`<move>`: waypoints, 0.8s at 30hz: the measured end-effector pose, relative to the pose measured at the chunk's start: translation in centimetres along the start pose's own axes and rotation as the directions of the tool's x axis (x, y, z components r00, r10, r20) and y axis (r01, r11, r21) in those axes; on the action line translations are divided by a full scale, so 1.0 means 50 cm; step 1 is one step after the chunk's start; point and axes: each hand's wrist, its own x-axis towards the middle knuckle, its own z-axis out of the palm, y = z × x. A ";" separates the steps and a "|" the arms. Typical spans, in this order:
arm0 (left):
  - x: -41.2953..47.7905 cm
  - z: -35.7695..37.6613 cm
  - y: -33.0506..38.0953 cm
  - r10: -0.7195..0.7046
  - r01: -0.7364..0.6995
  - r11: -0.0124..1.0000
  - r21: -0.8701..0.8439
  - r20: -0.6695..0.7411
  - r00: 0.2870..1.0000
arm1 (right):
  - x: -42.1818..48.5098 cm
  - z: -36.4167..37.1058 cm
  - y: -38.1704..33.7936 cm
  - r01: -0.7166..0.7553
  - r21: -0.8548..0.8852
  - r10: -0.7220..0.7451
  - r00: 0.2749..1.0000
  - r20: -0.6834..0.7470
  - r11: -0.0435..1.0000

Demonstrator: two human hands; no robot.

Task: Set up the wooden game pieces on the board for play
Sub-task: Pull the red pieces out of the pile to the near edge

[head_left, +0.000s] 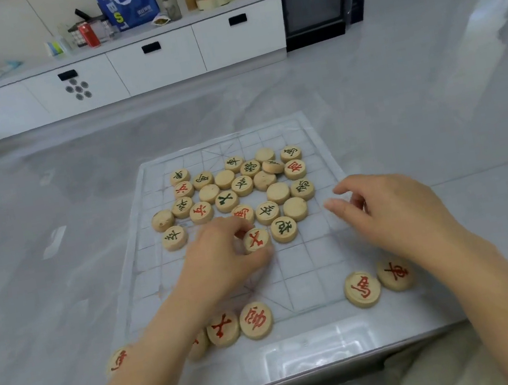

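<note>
The left hand [223, 258] has its grip closed on a round wooden piece with a red character [255, 240], pinched between thumb and fingertips at the middle of the pale grid-lined board [312, 270]. The right hand [394, 212] hovers just to the right with its fingers loosely curled; it seems to hold nothing, though the palm side is hidden. Just beyond both hands, a loose heap of wooden pieces [235, 188] covers the far half of the board, some marked red, some dark, some blank side up. Along the near edge sit several red pieces: two [239, 324] by the left forearm, two [378, 282] near the right wrist. The board lies on a grey bench [55, 259].
</note>
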 end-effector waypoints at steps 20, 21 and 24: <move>-0.091 0.067 0.082 0.273 -0.283 0.959 0.006 0.248 0.930 | 0.003 0.001 0.016 -0.075 0.052 0.077 0.996 -0.042 0.996; -0.091 0.067 0.081 0.275 -0.284 0.959 0.002 0.249 0.929 | 0.003 0.001 0.016 -0.075 0.051 0.077 0.996 -0.043 0.996; -0.091 0.068 0.078 0.283 -0.293 0.956 0.001 0.251 0.926 | 0.003 0.001 0.015 -0.071 0.053 0.074 0.996 -0.046 0.996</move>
